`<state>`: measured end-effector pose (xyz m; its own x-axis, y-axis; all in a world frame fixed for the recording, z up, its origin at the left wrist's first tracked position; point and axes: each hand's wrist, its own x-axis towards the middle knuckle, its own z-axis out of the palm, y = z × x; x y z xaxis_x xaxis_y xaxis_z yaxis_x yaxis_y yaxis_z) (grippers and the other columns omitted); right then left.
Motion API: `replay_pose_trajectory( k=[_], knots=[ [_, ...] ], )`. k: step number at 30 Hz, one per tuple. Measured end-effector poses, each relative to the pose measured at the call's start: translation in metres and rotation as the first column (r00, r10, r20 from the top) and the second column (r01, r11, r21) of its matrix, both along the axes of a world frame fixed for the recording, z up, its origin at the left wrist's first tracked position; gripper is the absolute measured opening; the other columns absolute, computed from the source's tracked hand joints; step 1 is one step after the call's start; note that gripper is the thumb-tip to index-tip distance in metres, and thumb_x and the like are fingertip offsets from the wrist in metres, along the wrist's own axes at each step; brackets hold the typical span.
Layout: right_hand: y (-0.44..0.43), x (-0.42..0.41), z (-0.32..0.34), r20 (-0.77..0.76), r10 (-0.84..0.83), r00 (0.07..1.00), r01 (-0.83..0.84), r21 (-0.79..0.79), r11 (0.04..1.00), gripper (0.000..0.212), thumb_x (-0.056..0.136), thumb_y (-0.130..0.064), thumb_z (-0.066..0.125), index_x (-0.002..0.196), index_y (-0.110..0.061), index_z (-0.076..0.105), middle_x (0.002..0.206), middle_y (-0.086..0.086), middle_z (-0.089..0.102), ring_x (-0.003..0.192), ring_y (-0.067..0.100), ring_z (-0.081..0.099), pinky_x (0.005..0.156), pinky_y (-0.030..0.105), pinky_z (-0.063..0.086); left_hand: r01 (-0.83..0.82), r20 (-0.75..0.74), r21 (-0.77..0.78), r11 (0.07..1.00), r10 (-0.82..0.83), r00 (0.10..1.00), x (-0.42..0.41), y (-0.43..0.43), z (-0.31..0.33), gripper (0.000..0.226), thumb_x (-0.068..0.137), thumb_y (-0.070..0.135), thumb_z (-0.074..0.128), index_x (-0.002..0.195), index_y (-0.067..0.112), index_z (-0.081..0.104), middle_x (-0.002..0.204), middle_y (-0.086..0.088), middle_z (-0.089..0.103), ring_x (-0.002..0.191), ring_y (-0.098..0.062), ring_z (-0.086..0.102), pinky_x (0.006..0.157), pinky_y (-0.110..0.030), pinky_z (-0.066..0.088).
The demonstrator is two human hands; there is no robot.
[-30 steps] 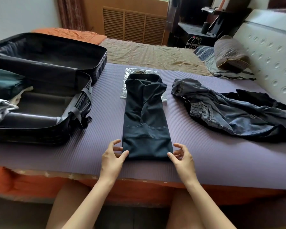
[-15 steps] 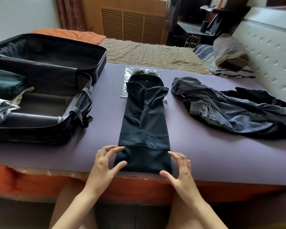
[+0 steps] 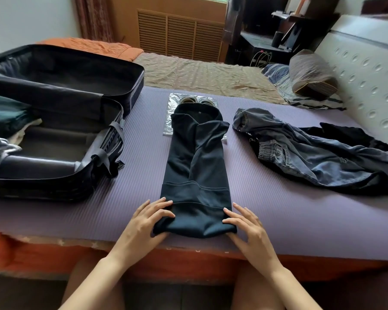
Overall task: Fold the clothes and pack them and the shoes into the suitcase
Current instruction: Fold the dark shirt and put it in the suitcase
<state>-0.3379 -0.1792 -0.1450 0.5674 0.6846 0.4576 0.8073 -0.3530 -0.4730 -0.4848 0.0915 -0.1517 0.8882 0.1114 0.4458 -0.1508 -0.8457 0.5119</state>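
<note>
Two hands [image 3: 143, 222] [image 3: 249, 227] pinching, long garment [image 3: 195, 175] (ribbed mat [image 3: 289, 211])

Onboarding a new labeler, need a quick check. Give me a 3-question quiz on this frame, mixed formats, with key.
1. True or false: the suitcase lies open.
2. What lies to the right of the dark garment? A) jeans B) a towel C) a hat
3. Fill in: the left hand and right hand both grip the garment's ___ end.
Key: 1 true; 2 A; 3 near.
</note>
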Motion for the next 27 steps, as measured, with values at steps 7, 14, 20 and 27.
replay_pose_trajectory(
  k=[7, 14, 20, 27],
  knots=[
    [0.026, 0.018, 0.030, -0.201, -0.104, 0.974, 0.153, 0.245, 0.957, 0.033, 0.089, -0.058, 0.046, 0.112, -0.038, 0.060, 0.125, -0.019, 0.057, 0.129, -0.013, 0.036, 0.114, 0.019, 0.023, -0.069, 0.133, -0.329, 0.942, 0.118, 0.984, 0.033, 0.007, 0.040, 0.027, 0.087, 0.056, 0.050, 0.101, 0.033, 0.057, 0.102, 0.021, 0.067, 0.102, 0.003, 0.061, 0.088, -0.020, 0.047],
    [0.079, 0.064, 0.079, -0.499, -0.064, 0.864, 0.311, 0.431, 0.847, 0.013, 0.093, -0.017, 0.056, 0.096, -0.024, 0.066, 0.083, -0.012, 0.069, 0.079, 0.004, 0.064, 0.071, 0.016, 0.048, -0.149, 0.127, -0.600, 0.786, 0.277, 0.953, 0.102, 0.019, 0.084, 0.014, 0.083, 0.034, 0.062, 0.092, 0.042, 0.053, 0.085, 0.006, 0.069, 0.078, -0.008, 0.067, 0.068, -0.028, 0.056],
    [0.128, 0.133, 0.070, -0.584, -0.214, 0.783, 0.438, 0.273, 0.856, 0.024, 0.095, -0.040, 0.050, 0.092, -0.019, 0.060, 0.072, 0.003, 0.060, 0.068, 0.014, 0.053, 0.062, 0.033, 0.041, -0.356, -0.132, -0.657, 0.664, 0.364, 0.922, 0.172, 0.053, 0.074, 0.056, 0.087, 0.038, 0.062, 0.134, 0.022, 0.036, 0.082, -0.001, 0.066, 0.081, -0.015, 0.065, 0.076, -0.030, 0.051],
    [0.110, 0.113, 0.032, -0.695, -0.245, 0.676, 0.398, 0.066, 0.915, 0.058, 0.090, -0.025, 0.063, 0.140, -0.026, 0.033, 0.107, -0.002, 0.054, 0.101, 0.016, 0.058, 0.081, 0.022, 0.046, -0.481, -0.430, -0.692, 0.538, 0.228, 0.873, 0.159, 0.052, 0.036, 0.082, 0.088, 0.032, 0.063, 0.149, 0.019, 0.011, 0.114, 0.000, 0.057, 0.107, -0.016, 0.053, 0.093, -0.027, 0.038]
  ],
)
